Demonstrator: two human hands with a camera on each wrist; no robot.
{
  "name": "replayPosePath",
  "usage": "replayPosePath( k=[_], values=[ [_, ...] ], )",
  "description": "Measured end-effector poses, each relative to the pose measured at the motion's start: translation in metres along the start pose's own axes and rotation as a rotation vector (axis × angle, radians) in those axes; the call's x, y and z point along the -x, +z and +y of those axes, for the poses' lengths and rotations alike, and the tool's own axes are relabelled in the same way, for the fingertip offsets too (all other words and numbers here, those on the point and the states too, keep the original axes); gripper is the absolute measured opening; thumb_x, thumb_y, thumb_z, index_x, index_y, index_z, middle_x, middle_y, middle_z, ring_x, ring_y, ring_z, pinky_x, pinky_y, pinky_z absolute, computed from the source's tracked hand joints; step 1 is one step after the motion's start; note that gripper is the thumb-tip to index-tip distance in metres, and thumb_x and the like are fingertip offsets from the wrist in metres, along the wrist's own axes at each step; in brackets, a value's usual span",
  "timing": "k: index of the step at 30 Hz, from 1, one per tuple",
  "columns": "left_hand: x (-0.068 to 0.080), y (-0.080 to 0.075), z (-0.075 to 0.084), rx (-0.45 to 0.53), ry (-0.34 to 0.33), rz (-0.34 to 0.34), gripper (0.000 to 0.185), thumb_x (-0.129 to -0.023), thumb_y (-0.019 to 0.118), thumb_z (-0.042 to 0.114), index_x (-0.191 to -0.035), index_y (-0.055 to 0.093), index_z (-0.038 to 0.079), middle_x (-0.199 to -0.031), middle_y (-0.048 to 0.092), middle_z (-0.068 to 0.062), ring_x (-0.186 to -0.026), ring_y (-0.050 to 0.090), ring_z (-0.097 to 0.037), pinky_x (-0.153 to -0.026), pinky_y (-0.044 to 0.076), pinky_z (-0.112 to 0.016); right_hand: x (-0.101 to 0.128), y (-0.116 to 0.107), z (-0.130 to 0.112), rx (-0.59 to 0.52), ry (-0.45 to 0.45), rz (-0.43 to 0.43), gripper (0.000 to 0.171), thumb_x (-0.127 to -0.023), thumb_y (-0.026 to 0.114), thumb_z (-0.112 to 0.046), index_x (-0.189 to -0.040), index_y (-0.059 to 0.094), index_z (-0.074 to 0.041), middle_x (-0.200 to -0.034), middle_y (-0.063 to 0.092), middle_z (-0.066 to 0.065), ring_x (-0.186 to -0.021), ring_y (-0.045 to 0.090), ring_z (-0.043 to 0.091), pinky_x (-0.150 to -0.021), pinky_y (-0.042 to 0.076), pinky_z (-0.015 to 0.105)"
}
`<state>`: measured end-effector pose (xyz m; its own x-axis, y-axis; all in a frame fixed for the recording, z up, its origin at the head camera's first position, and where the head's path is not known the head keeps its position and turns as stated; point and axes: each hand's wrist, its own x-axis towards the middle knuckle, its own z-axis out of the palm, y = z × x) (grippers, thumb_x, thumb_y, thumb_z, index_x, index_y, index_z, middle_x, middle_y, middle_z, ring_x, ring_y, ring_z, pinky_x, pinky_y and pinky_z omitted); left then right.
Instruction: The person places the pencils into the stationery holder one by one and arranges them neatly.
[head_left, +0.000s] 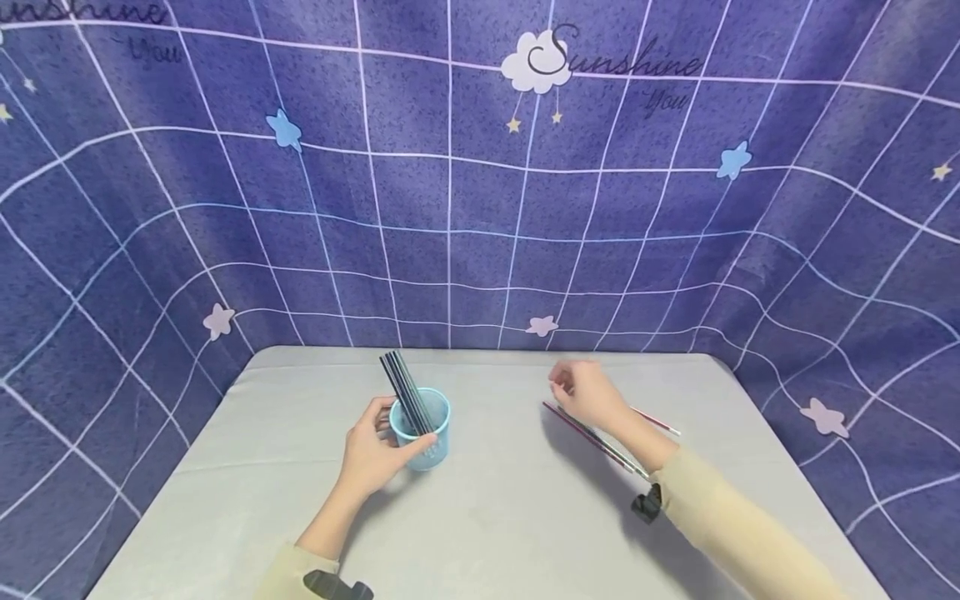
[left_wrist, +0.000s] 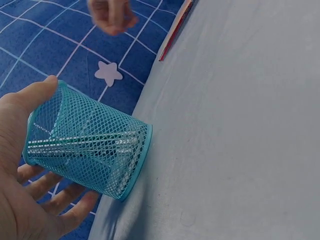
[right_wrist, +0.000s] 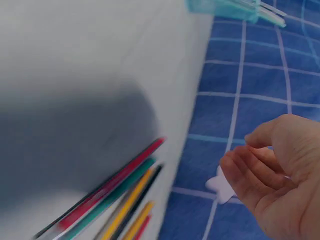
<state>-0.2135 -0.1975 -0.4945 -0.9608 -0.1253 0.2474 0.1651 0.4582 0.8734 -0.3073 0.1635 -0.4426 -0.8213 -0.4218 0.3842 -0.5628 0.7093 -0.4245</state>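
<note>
My left hand (head_left: 367, 462) grips a light blue mesh pencil cup (head_left: 435, 450) around its side, thumb at the rim and fingers behind. Several dark pencils (head_left: 405, 390) lean leftward out of the cup. Through the mesh (left_wrist: 95, 120) in the left wrist view, their lower ends show near the base. My right hand (head_left: 588, 392), its fingers loosely bent and holding nothing, hovers just above more pencils (head_left: 588, 436) on the table. In the right wrist view these pencils (right_wrist: 120, 176) are red, green, yellow and black; the forearm hides part of the bunch from the head camera.
Both things are on a table covered in pale grey cloth (head_left: 495, 517). A blue curtain (head_left: 480, 200) with white grid lines and stars hangs behind and along both sides. One red pencil (head_left: 658, 421) lies apart, to the right of my right wrist.
</note>
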Motion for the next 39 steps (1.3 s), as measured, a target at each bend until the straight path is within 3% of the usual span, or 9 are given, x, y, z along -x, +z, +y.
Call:
replayPosePath(
  k=[4,8,14,25,33,39],
  values=[
    [0.001,0.003,-0.001,0.004,0.005,0.005,0.075,-0.073,0.1,0.031,-0.135,0.062,0.013,-0.123,0.075,-0.011,-0.113,0.074,-0.034,-0.094,0.067,-0.047,0.024,-0.001,0.02,0.057,0.003,-0.016,0.004,-0.087,0.074,-0.001,-0.091,0.073,-0.002,-0.077,0.074,0.004,-0.068,0.066,0.011,-0.064,0.06,0.026],
    [0.001,0.005,-0.002,-0.039,0.026,0.018,0.077,-0.072,0.1,0.034,-0.135,0.062,0.012,-0.124,0.076,-0.012,-0.115,0.074,-0.034,-0.099,0.064,-0.05,0.04,-0.004,0.031,0.103,-0.007,-0.043,0.006,-0.087,0.078,-0.002,-0.087,0.073,-0.005,-0.074,0.073,0.001,-0.066,0.063,0.009,-0.063,0.058,0.028],
    [-0.002,0.003,-0.002,-0.065,0.035,0.027,0.08,-0.073,0.1,0.035,-0.138,0.06,0.01,-0.128,0.075,-0.014,-0.12,0.074,-0.035,-0.108,0.06,-0.052,0.046,-0.006,0.039,0.152,-0.013,-0.109,0.006,-0.088,0.078,-0.004,-0.086,0.074,-0.008,-0.072,0.072,-0.004,-0.065,0.063,0.004,-0.065,0.059,0.029],
    [-0.002,-0.001,0.003,-0.031,0.038,0.027,0.079,-0.073,0.1,0.033,-0.135,0.061,0.006,-0.128,0.075,-0.018,-0.118,0.075,-0.036,-0.105,0.061,-0.047,0.055,0.004,0.038,0.187,-0.03,-0.174,0.013,-0.089,0.084,-0.01,-0.08,0.074,-0.01,-0.069,0.074,-0.004,-0.062,0.064,0.003,-0.062,0.059,0.025],
    [-0.001,-0.004,0.004,-0.027,0.024,0.012,0.08,-0.069,0.102,0.035,-0.132,0.063,0.006,-0.125,0.076,-0.016,-0.114,0.076,-0.035,-0.102,0.064,-0.046,0.059,0.012,0.036,0.201,-0.048,-0.116,0.015,-0.083,0.085,-0.005,-0.075,0.074,-0.01,-0.064,0.071,-0.006,-0.058,0.059,0.001,-0.057,0.055,0.023],
    [0.003,-0.006,0.004,-0.016,0.012,0.004,0.093,-0.07,0.102,0.036,-0.144,0.054,0.006,-0.131,0.073,-0.018,-0.117,0.075,-0.037,-0.105,0.062,-0.048,0.044,0.007,0.03,0.122,-0.047,-0.068,0.014,-0.083,0.079,-0.004,-0.076,0.07,-0.012,-0.063,0.067,-0.008,-0.056,0.053,-0.001,-0.055,0.052,0.022]
  ],
)
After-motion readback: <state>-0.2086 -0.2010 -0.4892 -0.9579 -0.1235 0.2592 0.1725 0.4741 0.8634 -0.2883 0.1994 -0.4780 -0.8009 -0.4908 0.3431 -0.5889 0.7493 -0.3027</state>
